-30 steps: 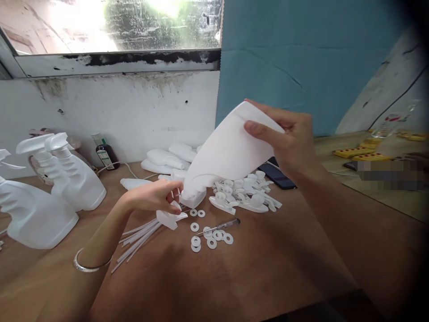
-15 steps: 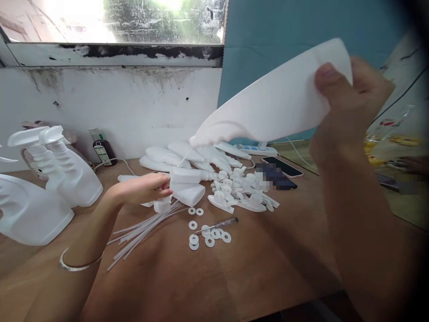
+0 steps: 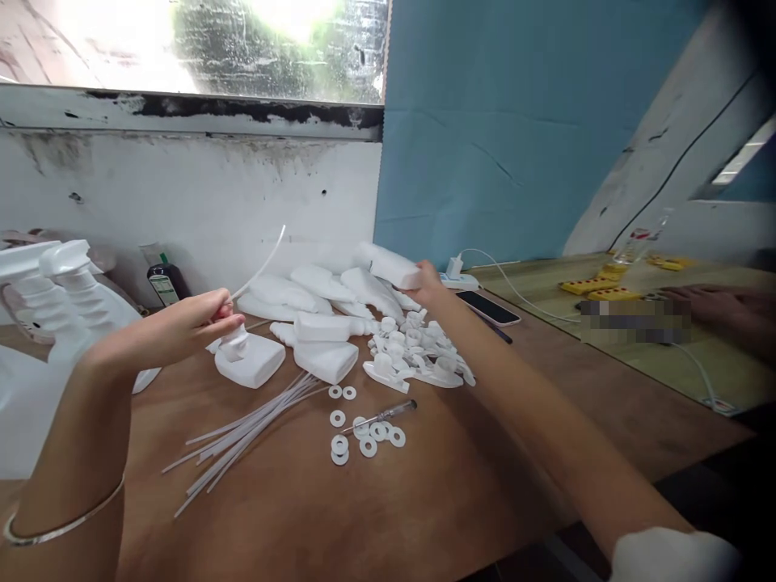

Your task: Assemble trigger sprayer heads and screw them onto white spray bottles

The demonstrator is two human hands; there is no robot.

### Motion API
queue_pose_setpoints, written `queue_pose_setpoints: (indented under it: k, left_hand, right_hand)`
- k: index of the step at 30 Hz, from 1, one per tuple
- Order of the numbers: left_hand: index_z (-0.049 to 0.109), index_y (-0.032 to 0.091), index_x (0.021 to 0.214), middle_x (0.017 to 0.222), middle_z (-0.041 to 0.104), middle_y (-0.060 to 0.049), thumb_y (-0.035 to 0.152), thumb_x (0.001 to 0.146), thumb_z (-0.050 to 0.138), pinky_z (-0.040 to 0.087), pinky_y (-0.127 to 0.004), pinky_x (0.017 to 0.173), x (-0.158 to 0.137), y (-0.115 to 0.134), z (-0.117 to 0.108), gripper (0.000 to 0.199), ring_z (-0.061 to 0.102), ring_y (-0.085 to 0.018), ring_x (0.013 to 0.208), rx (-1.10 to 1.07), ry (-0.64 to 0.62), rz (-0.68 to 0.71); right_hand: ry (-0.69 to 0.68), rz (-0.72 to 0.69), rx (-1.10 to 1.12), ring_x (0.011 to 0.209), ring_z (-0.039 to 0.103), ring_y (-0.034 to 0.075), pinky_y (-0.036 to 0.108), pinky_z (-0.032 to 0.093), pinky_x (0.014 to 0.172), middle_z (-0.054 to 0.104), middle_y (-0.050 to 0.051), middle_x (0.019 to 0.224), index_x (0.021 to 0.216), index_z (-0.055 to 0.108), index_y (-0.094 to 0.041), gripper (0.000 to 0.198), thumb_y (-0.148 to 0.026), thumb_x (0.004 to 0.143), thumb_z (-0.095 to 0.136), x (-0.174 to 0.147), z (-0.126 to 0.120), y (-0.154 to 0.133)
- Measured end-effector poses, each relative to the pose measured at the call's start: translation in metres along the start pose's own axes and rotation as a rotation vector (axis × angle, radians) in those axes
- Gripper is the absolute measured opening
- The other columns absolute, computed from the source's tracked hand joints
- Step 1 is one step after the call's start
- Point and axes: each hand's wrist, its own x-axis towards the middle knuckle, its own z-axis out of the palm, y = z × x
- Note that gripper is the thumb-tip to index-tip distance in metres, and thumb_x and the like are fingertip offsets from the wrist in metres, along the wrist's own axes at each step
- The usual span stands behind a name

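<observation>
Bottle (image 3: 391, 268) of white plastic is in the right hand (image 3: 429, 283), over the bottle pile (image 3: 315, 289) at the back; whether it touches them, I cannot tell. The right hand is closed around its near end, some fingers hidden, and I suppose this leaves the other end free, pointing left. The left hand (image 3: 203, 319) is clamped on a spray head (image 3: 235, 346), and a thin tube (image 3: 260, 271) rises from the fist, probably so that nothing bends it.

Below the hands, loose tubes (image 3: 260, 428), washers (image 3: 368, 446) with a screwdriver (image 3: 388, 412) across them, and heaped sprayer parts (image 3: 418, 347) lie in separate groups, perhaps for easy picking. Spray bottles (image 3: 78, 299) with heads on stand close by the left forearm, so sideways room there looks small.

The wall (image 3: 242, 194) limits reach behind. Widest room seems to be on the brown tabletop (image 3: 394, 517), between washers and near edge. To the right, past a phone (image 3: 488, 307), begins a paler table (image 3: 546, 347) with a co-worker's hand (image 3: 719, 307), blurred.
</observation>
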Motion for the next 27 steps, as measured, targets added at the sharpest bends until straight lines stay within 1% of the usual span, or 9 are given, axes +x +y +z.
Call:
queue_pose_setpoints:
  k: [3,7,9,13,16,19,21,24,27]
  left_hand:
    - [0.027,0.020,0.070,0.067,0.034,0.003,0.048,0.085,0.034,0.029,-0.023,0.052,-0.002,-0.002,-0.002,0.032,0.027,-0.011,0.059,0.006,-0.005,-0.020]
    - [0.028,0.020,0.070,0.068,0.037,0.003,0.047,0.086,0.034,0.029,-0.023,0.053,-0.003,-0.003,-0.002,0.032,0.029,-0.011,0.060,0.006,-0.015,0.008]
    - [0.028,0.020,0.071,0.068,0.038,0.003,0.048,0.086,0.034,0.029,-0.023,0.054,-0.003,-0.005,-0.002,0.032,0.029,-0.011,0.060,-0.008,-0.023,0.022]
    - [0.027,0.020,0.071,0.068,0.037,0.003,0.049,0.086,0.034,0.029,-0.023,0.054,-0.004,-0.009,-0.003,0.034,0.029,-0.011,0.060,-0.012,-0.027,0.015]
    - [0.027,0.020,0.070,0.067,0.036,0.003,0.050,0.085,0.035,0.029,-0.023,0.053,-0.004,-0.010,-0.004,0.035,0.028,-0.011,0.060,-0.002,-0.017,-0.006]
    - [0.028,0.021,0.070,0.066,0.036,0.003,0.052,0.084,0.036,0.029,-0.023,0.052,-0.003,-0.012,-0.004,0.035,0.028,-0.011,0.059,0.002,-0.010,-0.011]
    - [0.028,0.021,0.070,0.066,0.035,0.003,0.052,0.083,0.036,0.029,-0.023,0.051,-0.003,-0.014,-0.004,0.035,0.028,-0.011,0.058,-0.001,-0.003,-0.002]
    - [0.028,0.021,0.069,0.066,0.036,0.003,0.052,0.083,0.036,0.030,-0.023,0.051,-0.003,-0.015,-0.005,0.036,0.029,-0.011,0.058,0.008,0.011,0.003]
    - [0.029,0.021,0.069,0.065,0.036,0.003,0.054,0.082,0.037,0.030,-0.022,0.050,-0.006,-0.016,-0.006,0.036,0.030,-0.011,0.058,0.026,0.027,0.004]
  right_hand:
    - [-0.035,0.066,-0.022,0.067,0.059,0.012,0.027,0.052,0.059,0.061,0.003,0.083,0.098,0.053,-0.013,0.015,-0.021,0.086,0.048,0.004,0.024,0.012]
    - [-0.056,0.074,-0.053,0.081,0.058,0.014,0.031,0.051,0.068,0.058,0.005,0.099,0.105,0.054,-0.013,0.024,-0.029,0.087,0.052,0.000,0.045,0.023]
    - [-0.045,0.080,-0.053,0.081,0.057,0.014,0.028,0.050,0.066,0.057,0.005,0.097,0.101,0.054,-0.013,0.024,-0.030,0.085,0.054,-0.004,0.052,0.027]
    - [-0.055,0.122,0.005,0.074,0.055,0.013,0.019,0.047,0.052,0.056,0.003,0.085,0.096,0.053,-0.015,0.024,-0.031,0.078,0.057,-0.012,0.061,0.031]
    - [-0.136,0.134,0.086,0.070,0.055,0.012,0.019,0.049,0.052,0.054,0.001,0.082,0.097,0.050,-0.017,0.026,-0.027,0.075,0.060,-0.016,0.066,0.034]
    - [-0.247,0.134,0.156,0.069,0.056,0.011,0.023,0.054,0.058,0.055,-0.001,0.080,0.097,0.050,-0.017,0.024,-0.019,0.074,0.058,-0.017,0.071,0.039]
    - [-0.323,0.149,0.187,0.071,0.057,0.012,0.025,0.056,0.061,0.057,0.000,0.079,0.095,0.051,-0.017,0.021,-0.016,0.075,0.057,-0.016,0.075,0.042]
    - [-0.419,0.187,0.230,0.076,0.058,0.014,0.026,0.057,0.062,0.058,0.003,0.081,0.095,0.053,-0.015,0.016,-0.022,0.080,0.055,-0.013,0.083,0.046]
    - [-0.461,0.209,0.280,0.080,0.059,0.014,0.025,0.058,0.063,0.059,0.005,0.087,0.101,0.051,-0.015,0.021,-0.029,0.087,0.047,-0.010,0.091,0.052]
